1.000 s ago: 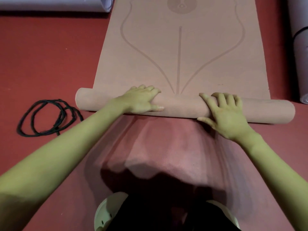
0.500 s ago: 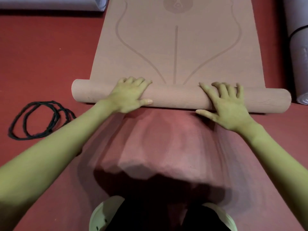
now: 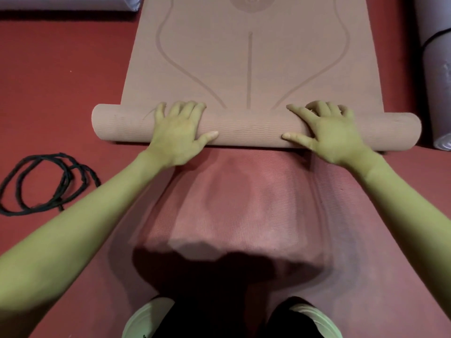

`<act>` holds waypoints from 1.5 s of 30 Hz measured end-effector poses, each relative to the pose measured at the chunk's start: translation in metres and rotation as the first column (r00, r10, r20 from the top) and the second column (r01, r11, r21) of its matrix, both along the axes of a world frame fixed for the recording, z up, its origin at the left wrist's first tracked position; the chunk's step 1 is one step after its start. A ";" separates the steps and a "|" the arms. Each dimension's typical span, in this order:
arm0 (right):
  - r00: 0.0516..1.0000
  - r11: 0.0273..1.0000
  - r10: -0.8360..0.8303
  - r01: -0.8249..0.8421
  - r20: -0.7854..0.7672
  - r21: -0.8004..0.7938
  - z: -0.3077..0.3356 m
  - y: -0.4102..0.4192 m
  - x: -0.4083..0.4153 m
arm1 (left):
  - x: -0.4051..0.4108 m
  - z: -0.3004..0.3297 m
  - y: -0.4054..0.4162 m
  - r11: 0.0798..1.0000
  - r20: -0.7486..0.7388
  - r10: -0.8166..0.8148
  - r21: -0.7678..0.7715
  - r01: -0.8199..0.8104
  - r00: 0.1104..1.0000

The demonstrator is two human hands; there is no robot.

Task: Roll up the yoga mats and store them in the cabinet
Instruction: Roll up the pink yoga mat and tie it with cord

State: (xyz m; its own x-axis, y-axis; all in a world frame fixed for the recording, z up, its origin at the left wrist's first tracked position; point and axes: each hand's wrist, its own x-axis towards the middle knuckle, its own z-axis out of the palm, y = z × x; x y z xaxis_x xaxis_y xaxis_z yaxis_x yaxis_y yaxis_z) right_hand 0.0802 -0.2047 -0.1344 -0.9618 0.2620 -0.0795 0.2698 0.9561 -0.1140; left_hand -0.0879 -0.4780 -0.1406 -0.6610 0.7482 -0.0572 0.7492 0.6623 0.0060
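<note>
- Yoga mat (image 3: 249, 57): a tan sheet with a fine ribbed texture, lying flat on the red floor (image 3: 61, 76) and running away from the viewer; its surface bears a straight centre line, two curved lines that sweep outward, and a round emblem near the top edge.
- Roll (image 3: 246, 129): the near end of the mat, wound into a long, soft cylinder lying crosswise; its outer face shows faint wavy ridges, and both ends jut past the flat sheet's edges.
- Left hand (image 3: 177, 132): palm down on the roll, fingers slightly spread and curled over its far side, thumb stretched along the near side.
- Right hand (image 3: 327, 132): palm down on the roll, fingers apart and draped over the top, thumb pointing inward along the near face.
- Black cord (image 3: 46, 184): a thin braided loop coiled loosely on the floor, to the left, well apart from the roll.
- Grey rolled mat (image 3: 436, 89): a smooth pale cylinder at the right edge, bound by a dark band, its end just beside the roll's right end.
- Pale mat (image 3: 68, 2): a light grey rolled shape at the upper left.
- Shoes (image 3: 146, 318): pale, rounded toes at the bottom edge.
</note>
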 end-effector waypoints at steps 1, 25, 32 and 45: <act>0.996 0.999 -0.011 0.015 -0.088 0.042 -0.007 -0.004 0.004 | -0.008 0.002 0.003 1.000 0.024 -0.001 -0.014 0.001 1.000; 0.999 0.995 -0.028 0.025 0.023 0.097 0.009 0.002 -0.020 | -0.024 0.009 0.008 0.999 -0.115 -0.043 -0.023 0.041 0.992; 0.999 0.997 -0.005 0.002 0.045 0.073 0.012 -0.035 0.042 | 0.034 0.016 -0.032 0.995 -0.089 -0.095 -0.015 0.094 0.991; 0.952 0.991 -0.029 0.066 0.305 -0.114 0.030 -0.043 0.058 | 0.081 0.012 -0.055 0.995 -0.037 -0.095 0.015 0.095 0.995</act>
